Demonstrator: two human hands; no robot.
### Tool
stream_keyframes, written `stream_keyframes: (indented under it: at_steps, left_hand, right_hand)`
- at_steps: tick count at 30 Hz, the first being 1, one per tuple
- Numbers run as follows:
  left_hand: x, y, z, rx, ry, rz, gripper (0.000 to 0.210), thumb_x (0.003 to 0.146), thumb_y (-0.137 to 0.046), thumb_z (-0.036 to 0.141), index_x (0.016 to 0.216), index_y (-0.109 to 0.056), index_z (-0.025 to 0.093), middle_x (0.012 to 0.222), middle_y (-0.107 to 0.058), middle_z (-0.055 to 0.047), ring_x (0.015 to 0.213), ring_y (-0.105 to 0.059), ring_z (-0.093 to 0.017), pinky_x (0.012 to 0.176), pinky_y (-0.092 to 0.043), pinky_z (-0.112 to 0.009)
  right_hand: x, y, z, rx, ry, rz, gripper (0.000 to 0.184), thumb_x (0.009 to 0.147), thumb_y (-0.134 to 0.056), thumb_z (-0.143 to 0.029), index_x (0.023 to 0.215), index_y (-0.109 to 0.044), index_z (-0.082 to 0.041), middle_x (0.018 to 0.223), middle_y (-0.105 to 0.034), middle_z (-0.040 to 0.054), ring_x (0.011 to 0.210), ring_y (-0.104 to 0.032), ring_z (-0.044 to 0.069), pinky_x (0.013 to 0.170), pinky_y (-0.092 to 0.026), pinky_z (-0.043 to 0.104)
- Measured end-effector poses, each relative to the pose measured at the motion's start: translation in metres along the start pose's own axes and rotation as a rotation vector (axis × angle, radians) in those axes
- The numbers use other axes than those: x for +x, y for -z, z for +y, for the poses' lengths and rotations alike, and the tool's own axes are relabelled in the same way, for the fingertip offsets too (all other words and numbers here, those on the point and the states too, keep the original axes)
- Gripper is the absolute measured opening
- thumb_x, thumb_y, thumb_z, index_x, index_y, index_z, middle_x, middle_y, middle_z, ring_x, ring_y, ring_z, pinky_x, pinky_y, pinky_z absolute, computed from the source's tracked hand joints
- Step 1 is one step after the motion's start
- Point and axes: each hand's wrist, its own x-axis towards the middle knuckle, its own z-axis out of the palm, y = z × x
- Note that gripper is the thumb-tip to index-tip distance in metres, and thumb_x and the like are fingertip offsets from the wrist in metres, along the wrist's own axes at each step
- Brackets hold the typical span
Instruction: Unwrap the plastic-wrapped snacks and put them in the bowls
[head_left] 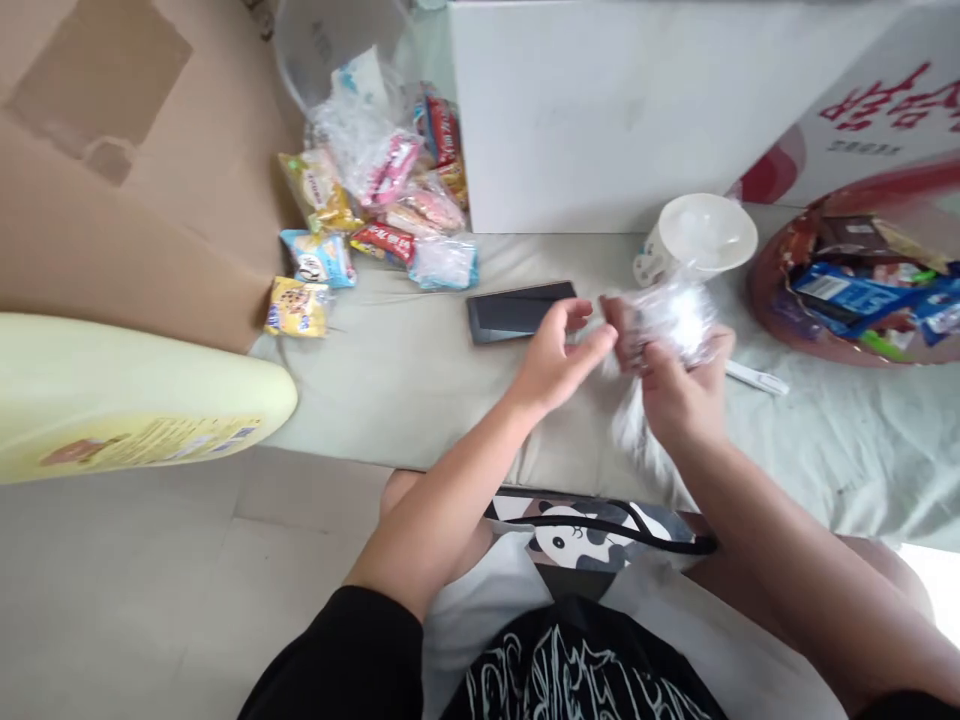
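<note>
While the right hand (686,400) grips a crumpled clear bag (682,320) above the counter (420,400), its fingers closed on the film, the left hand (551,365) is just beside it, fingers parted and curved; can't tell if they touch the film. Bag sits in front of the cup (667,255), glossy and blurred, no readable print.

Writing: the white panel (900,100) at far right has big red brushed characters, partly cut off, with a small grey line below, too small to read. Bottle (135,390) label: blurred. Packs (384,242): printed, too soft to read.

Materials: cup white, round, patterned outside; counter covered in wrinkled pale green cloth; bottle smooth pale yellow plastic; cardboard (202,230) brown, taped patch; bowl (776,310) red, see-through, full of wrappers; box (615,120) plain white, flat-faced.

Counts: one cup, one phone (517,312) with dark screen, one white strip (757,378) by the right hand, one bottle, one bowl; at least seven packs, heaped left of the box.
</note>
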Motion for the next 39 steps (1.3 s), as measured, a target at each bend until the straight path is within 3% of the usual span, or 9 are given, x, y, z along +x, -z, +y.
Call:
stream_keyframes:
  at_steps: [3,6,11,13,20,26,30,33,39]
  left_hand:
    - [-0.011,-0.031,-0.022,0.117,-0.017,-0.135,0.07,0.077,-0.084,0.055,0.129,-0.052,0.02,0.129,-0.068,-0.014,0.12,-0.068,-0.029,0.099,-0.057,-0.041]
    - [-0.005,-0.034,-0.036,0.189,-0.075,-0.142,0.076,0.08,-0.077,0.067,0.134,-0.048,0.023,0.131,-0.067,-0.012,0.12,-0.069,-0.029,0.104,-0.056,-0.043]
    - [0.004,-0.027,-0.052,0.426,-0.284,0.001,0.09,0.075,-0.081,0.068,0.145,-0.04,0.029,0.142,-0.057,-0.013,0.134,-0.059,-0.03,0.112,-0.051,-0.044]
    - [0.0,-0.028,-0.055,0.53,-0.339,0.035,0.091,0.078,-0.081,0.065,0.149,-0.036,0.029,0.144,-0.054,-0.014,0.134,-0.059,-0.029,0.111,-0.051,-0.045]
    - [-0.004,-0.025,-0.052,0.619,-0.413,-0.088,0.076,0.087,-0.071,0.065,0.148,-0.046,0.027,0.144,-0.052,-0.014,0.138,-0.056,-0.031,0.116,-0.049,-0.045]
    - [0.0,-0.022,-0.047,0.689,-0.426,-0.09,0.068,0.089,-0.069,0.063,0.147,-0.052,0.031,0.14,-0.053,-0.012,0.134,-0.057,-0.028,0.115,-0.049,-0.046]
    - [-0.001,-0.022,-0.048,0.687,-0.393,-0.091,0.072,0.085,-0.074,0.063,0.147,-0.053,0.033,0.141,-0.052,-0.01,0.135,-0.054,-0.029,0.118,-0.046,-0.049]
    - [-0.002,-0.021,-0.049,0.673,-0.355,-0.067,0.074,0.083,-0.074,0.067,0.144,-0.055,0.032,0.14,-0.053,-0.01,0.135,-0.054,-0.03,0.118,-0.046,-0.049]
    - [-0.006,-0.021,-0.045,0.695,-0.411,-0.042,0.071,0.088,-0.066,0.068,0.145,-0.053,0.028,0.142,-0.053,-0.014,0.135,-0.054,-0.031,0.116,-0.046,-0.049]
  right_hand:
    - [-0.026,0.028,0.009,-0.015,-0.051,-0.094,0.034,0.088,-0.071,-0.045,0.099,-0.045,-0.028,0.09,-0.057,0.0005,0.071,-0.06,0.019,0.061,-0.053,0.034]
    - [-0.019,0.058,0.003,-0.167,0.012,-0.256,0.018,0.093,-0.064,-0.04,0.1,-0.057,-0.025,0.102,-0.066,0.0068,0.093,-0.066,0.025,0.082,-0.056,0.041]
    - [0.012,0.11,0.012,-0.666,0.024,-0.044,0.014,0.093,-0.058,-0.029,0.104,-0.066,-0.024,0.104,-0.071,0.0121,0.099,-0.065,0.032,0.089,-0.052,0.049]
    - [0.015,0.121,0.024,-0.828,-0.025,-0.078,0.024,0.09,-0.062,-0.029,0.112,-0.068,-0.022,0.11,-0.069,0.0151,0.1,-0.063,0.035,0.087,-0.05,0.051]
    - [0.012,0.128,0.031,-0.865,-0.156,-0.151,0.021,0.096,-0.054,-0.031,0.107,-0.07,-0.021,0.105,-0.071,0.0149,0.091,-0.064,0.034,0.073,-0.049,0.043]
    - [0.011,0.111,0.002,-0.475,0.064,-0.229,0.033,0.105,-0.046,-0.036,0.118,-0.073,-0.023,0.093,-0.076,0.0073,0.079,-0.069,0.021,0.068,-0.049,0.032]
    - [0.008,0.104,0.0,-0.513,0.067,-0.321,0.038,0.105,-0.045,-0.037,0.117,-0.079,-0.025,0.095,-0.077,0.0071,0.075,-0.069,0.02,0.063,-0.046,0.031]
    - [0.008,0.122,0.014,-0.56,0.02,-0.359,0.036,0.103,-0.048,-0.037,0.112,-0.081,-0.027,0.097,-0.079,0.0067,0.078,-0.07,0.022,0.064,-0.046,0.033]
    - [0.008,0.153,0.042,-0.857,-0.001,-0.114,0.029,0.092,-0.059,-0.036,0.104,-0.082,-0.023,0.094,-0.078,0.0109,0.082,-0.067,0.032,0.067,-0.047,0.042]
